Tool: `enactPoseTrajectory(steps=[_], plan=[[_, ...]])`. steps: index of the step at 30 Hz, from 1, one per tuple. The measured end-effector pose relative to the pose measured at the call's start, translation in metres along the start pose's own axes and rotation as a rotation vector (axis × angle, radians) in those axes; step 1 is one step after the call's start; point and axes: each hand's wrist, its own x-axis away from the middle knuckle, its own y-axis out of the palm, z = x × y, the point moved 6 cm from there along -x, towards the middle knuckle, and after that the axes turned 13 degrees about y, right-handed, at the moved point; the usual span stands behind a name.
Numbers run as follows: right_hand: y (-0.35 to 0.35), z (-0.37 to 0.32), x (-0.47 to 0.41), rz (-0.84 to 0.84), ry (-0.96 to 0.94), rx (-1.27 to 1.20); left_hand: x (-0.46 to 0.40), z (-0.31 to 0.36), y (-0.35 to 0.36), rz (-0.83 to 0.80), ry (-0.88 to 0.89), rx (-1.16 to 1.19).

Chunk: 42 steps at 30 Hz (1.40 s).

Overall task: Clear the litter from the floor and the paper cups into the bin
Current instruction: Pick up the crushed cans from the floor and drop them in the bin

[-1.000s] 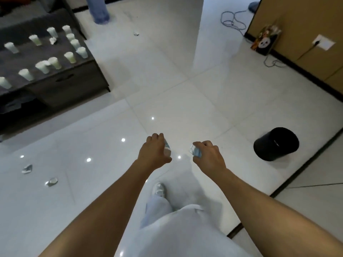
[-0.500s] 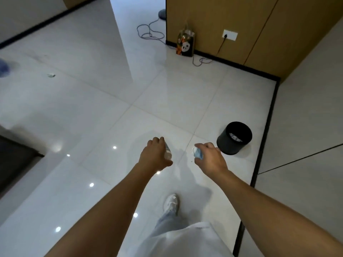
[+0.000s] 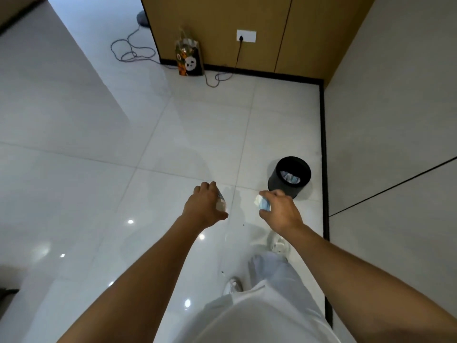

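Note:
My left hand (image 3: 206, 205) grips a crumpled clear piece of litter (image 3: 220, 203) that shows past its fingers. In my right hand (image 3: 278, 211) is a crumpled white and blue piece of litter (image 3: 262, 203), pinched between thumb and fingers. The black round bin (image 3: 289, 178) stands on the white tiled floor just ahead and to the right of my right hand, close to the wall. Crumpled litter lies inside the bin. Both hands hover above the floor, short of the bin.
A panda-print gift bag (image 3: 189, 59) leans against the wooden wall ahead. A cable (image 3: 134, 52) trails across the floor from a wall socket (image 3: 246, 35). A grey wall with a black skirting (image 3: 324, 154) runs along the right. My shoes and white trousers show below.
The view has swung right and come closer to the bin, which now sits just beyond my right hand. The dark table with the cups has left the view. Both hands keep their litter.

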Motion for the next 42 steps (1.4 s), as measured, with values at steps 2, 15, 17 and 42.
enactPoseTrajectory(steps=[2,15,17,42], plan=[[-0.007,0.007,-0.015,-0.004,0.024,-0.010,-0.020,0.004,-0.001,-0.021,0.010,-0.005],[-0.095,0.065,-0.191,0.020,0.144,-0.118,-0.230,0.065,-0.003,-0.104,0.062,-0.034],[-0.114,0.076,-0.223,0.022,0.150,-0.140,-0.269,0.078,-0.003,-0.115,0.059,-0.047],[-0.060,0.187,-0.468,0.024,0.503,-0.352,-0.549,0.089,0.156,-0.384,0.190,-0.022]])
